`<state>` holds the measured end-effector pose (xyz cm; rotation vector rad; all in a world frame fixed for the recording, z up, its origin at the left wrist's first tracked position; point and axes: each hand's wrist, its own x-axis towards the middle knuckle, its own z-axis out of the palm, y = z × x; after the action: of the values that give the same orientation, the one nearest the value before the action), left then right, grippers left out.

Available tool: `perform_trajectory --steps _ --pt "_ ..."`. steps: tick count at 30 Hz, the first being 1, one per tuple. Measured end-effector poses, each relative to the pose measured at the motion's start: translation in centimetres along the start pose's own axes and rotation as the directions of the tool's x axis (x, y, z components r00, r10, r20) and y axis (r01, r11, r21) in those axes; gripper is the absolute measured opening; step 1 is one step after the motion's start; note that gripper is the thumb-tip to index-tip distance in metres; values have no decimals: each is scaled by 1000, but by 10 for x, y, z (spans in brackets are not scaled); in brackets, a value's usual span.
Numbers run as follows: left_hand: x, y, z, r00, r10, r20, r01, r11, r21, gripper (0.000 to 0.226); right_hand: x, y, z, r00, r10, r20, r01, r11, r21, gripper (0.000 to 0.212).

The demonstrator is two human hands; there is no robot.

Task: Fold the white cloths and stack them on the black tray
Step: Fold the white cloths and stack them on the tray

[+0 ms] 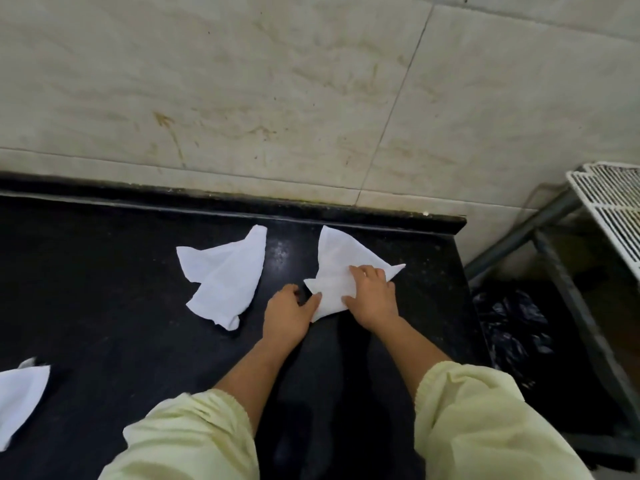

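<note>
While a thin white cloth (332,268) is pressed under the right hand (372,296), fingers spread, left hand (287,313) grip undetermined, two crumpled white cloths (221,275) are left unfolded.

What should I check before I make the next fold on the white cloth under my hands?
1. The right hand presses the cloth under the hands flat: ok.
2. The left hand is at that cloth's near left edge: ok, the thumb touches it; whether it grips, cannot tell.
3. Edges lined up for the fold: cannot tell.
4. The crumpled cloth lies apart, to the left on the counter: ok.
5. The third cloth at the left frame edge is folded: cannot tell, it is cut off.
6. A black tray in view: not ok, none shows.
</note>
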<state>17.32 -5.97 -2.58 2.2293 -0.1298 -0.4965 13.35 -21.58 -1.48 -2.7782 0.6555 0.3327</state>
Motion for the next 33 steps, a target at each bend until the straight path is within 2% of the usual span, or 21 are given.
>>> perform_trajectory --steps 3,9,13,16,21,23,26,29,33 --pt "6 4 10 999 -34 -4 34 998 -48 34 6 5 0 1000 -1 7 1 1000 -25 65" --pt "7 6 17 998 -63 -20 60 991 -122 49 16 12 -2 998 16 67 -12 998 -60 48" --pt "-1 5 16 999 -51 -2 50 989 -136 31 14 11 -1 994 -21 104 35 990 -134 35" --pt "-8 7 12 999 -38 -5 37 991 -129 23 5 11 0 987 -128 98 142 977 -157 29" --pt "-22 9 2 998 28 -63 -35 993 -114 17 -19 11 -13 963 -263 49 263 965 3 13" --pt "-27 8 -2 993 67 -102 -75 994 -78 27 -29 10 -21 956 -289 59 287 957 34 16" --pt "-36 12 -10 979 75 -189 -95 990 -100 29 -47 12 -35 938 -334 97 327 942 82 17" --pt "-48 22 -24 965 62 -253 -115 973 -198 31 -60 17 -47 921 -363 138 345 928 140 23" --pt "-60 35 -45 958 -28 -284 -82 926 -369 34 -67 30 -64 915 -368 167 335 921 199 43"
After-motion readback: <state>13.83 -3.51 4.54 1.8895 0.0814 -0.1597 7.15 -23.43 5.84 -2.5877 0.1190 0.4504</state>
